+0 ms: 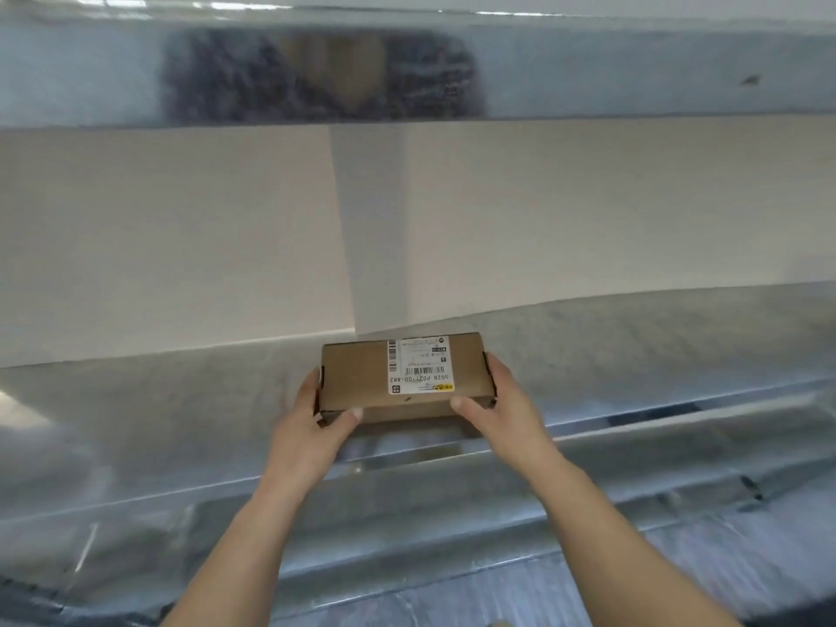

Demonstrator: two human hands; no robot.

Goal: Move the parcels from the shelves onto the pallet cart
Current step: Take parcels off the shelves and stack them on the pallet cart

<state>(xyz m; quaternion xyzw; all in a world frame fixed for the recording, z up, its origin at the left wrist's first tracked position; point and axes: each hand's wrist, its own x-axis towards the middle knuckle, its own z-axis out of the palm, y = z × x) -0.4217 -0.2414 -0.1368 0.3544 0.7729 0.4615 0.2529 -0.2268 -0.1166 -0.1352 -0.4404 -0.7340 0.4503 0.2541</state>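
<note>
The left hand gripped the left end of the parcel and the right hand its right end, the box low over the shelf near its front. Pinched only at the ends, it could have slipped or caught on the shelf's edge; blur hid whether it touched the shelf, and no pallet cart showed
</note>
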